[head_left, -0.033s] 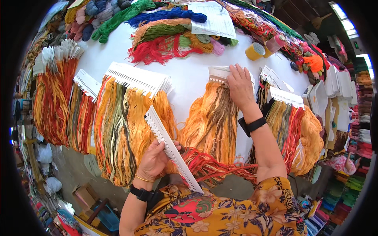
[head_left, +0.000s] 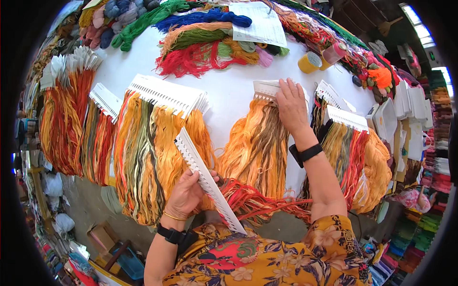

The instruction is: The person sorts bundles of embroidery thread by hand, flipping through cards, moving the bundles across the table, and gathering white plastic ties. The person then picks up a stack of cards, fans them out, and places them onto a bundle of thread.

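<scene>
We see our left hand (head_left: 187, 194) gripping a long white notched card (head_left: 206, 179), slanted, near the white table (head_left: 229, 97) edge. Our right hand (head_left: 292, 106) rests open on a card stack (head_left: 267, 89) holding orange threads (head_left: 257, 148).

1. The garment (head_left: 267, 257) fills the near edge; mustard-yellow cloth printed with large flowers in cream, red and dark blue; short sleeves that end above the elbows; forearms bare.
2. The left hand (head_left: 186, 195) has a black band (head_left: 171, 234) with a broad face strapped at the wrist; just beyond it sits a thin gold bangle (head_left: 174, 217).
3. The right hand (head_left: 292, 107) has a black band (head_left: 307, 153) at the wrist, with a dark rectangular face on its left side; fingers bare of rings, as far as shows.
</scene>
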`<state>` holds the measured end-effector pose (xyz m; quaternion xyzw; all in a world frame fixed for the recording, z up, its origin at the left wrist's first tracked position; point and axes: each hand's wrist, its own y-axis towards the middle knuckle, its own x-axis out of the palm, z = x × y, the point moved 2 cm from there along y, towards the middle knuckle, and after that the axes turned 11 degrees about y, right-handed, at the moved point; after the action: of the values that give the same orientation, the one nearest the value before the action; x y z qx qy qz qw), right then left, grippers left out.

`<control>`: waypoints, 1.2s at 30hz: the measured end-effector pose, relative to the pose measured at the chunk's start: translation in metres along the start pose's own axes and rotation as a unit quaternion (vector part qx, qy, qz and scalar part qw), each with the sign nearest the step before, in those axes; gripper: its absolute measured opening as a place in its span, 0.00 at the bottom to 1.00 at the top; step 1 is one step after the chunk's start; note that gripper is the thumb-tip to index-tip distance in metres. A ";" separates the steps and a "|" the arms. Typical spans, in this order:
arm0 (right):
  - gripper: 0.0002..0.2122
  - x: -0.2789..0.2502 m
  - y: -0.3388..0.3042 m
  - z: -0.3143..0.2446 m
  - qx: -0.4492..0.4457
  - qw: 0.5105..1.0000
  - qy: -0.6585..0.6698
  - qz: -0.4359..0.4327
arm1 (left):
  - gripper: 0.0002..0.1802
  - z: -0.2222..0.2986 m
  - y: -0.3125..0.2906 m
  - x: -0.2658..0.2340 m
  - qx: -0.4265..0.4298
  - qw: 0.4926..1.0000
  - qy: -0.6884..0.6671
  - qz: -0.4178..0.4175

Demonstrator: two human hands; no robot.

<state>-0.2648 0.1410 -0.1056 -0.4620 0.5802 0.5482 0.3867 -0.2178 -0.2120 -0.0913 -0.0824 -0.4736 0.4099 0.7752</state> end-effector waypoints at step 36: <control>0.02 -0.118 -0.082 -0.153 0.135 0.896 0.417 0.065 | 0.19 -0.006 -0.014 0.035 0.024 0.996 0.008 -0.089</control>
<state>-0.1444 0.0041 -0.0006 -0.5531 0.7851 0.2457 0.1312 -0.1976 -0.1946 -0.0637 -0.0247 -0.4627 0.3501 0.8141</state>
